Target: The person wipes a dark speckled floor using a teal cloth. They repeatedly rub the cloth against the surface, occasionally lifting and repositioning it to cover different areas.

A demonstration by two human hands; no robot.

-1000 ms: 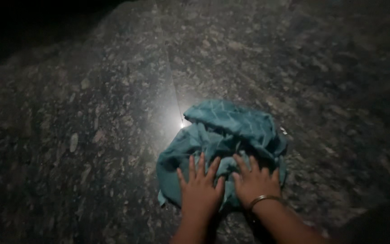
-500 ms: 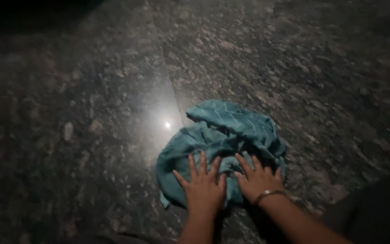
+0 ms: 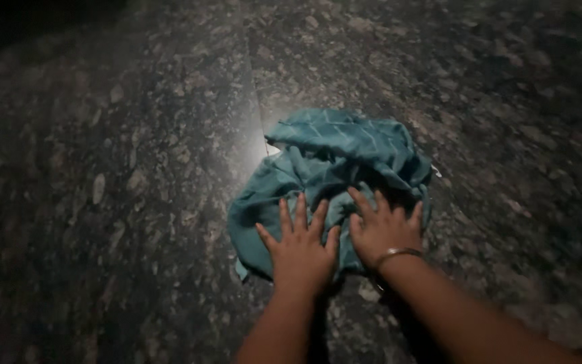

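Note:
A crumpled teal cloth (image 3: 345, 155) with a pale zigzag pattern lies bunched on a dark speckled stone floor (image 3: 116, 175). My left hand (image 3: 301, 246) presses flat on the cloth's near edge, fingers spread. Beside it, my right hand (image 3: 385, 229) also lies flat on the cloth with fingers apart, a thin metal bangle (image 3: 399, 253) on its wrist. Both palms cover the cloth's near part; neither hand grips it.
A thin joint line (image 3: 256, 101) between stone slabs runs away from the cloth's far left corner. A bright light reflection (image 3: 264, 145) glints on the floor by that corner. The scene's edges are very dark.
Both hands and the cloth have slid forward across the floor, away from me. My arms are stretched out further. The cloth keeps its bunched shape.

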